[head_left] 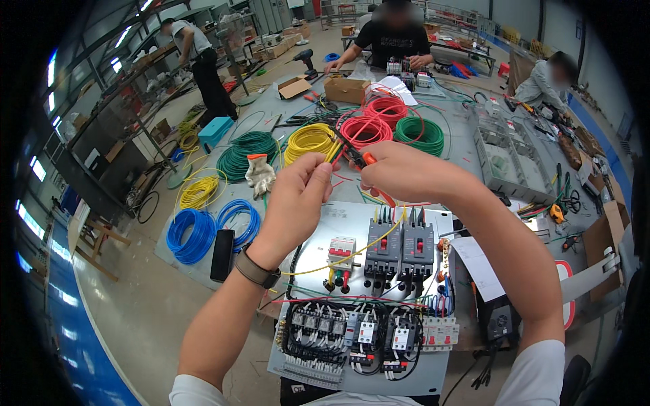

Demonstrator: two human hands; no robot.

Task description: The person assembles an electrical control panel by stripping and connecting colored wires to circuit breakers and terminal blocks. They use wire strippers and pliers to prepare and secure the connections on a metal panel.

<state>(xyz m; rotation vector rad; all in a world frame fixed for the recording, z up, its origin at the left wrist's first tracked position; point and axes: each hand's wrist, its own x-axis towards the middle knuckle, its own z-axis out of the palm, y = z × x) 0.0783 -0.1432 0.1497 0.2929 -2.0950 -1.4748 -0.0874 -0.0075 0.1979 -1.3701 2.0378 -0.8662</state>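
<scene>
My left hand [298,203] is closed, thumb pressed against the fingers. A short stretch of thin green wire [336,154] shows by its fingertips, near the pliers. In my right hand [406,170] are pliers [353,154] with black jaws and orange-red handles; the jaws point up and left toward the yellow coil [310,143]. Both hands hover above a metal mounting plate [318,230]. On it sit two dark grey circuit breakers [384,250], a white breaker with red levers [342,251] and rows of wired relays [318,323]. A loose yellow wire [332,264] arcs across the plate.
Red coils [365,131], green coils [248,155] and blue coils [191,235] lie around. A phone [222,255], a work glove [259,176], a grey divided bin [508,159] and a drill [306,62] share the table. Other people work beyond.
</scene>
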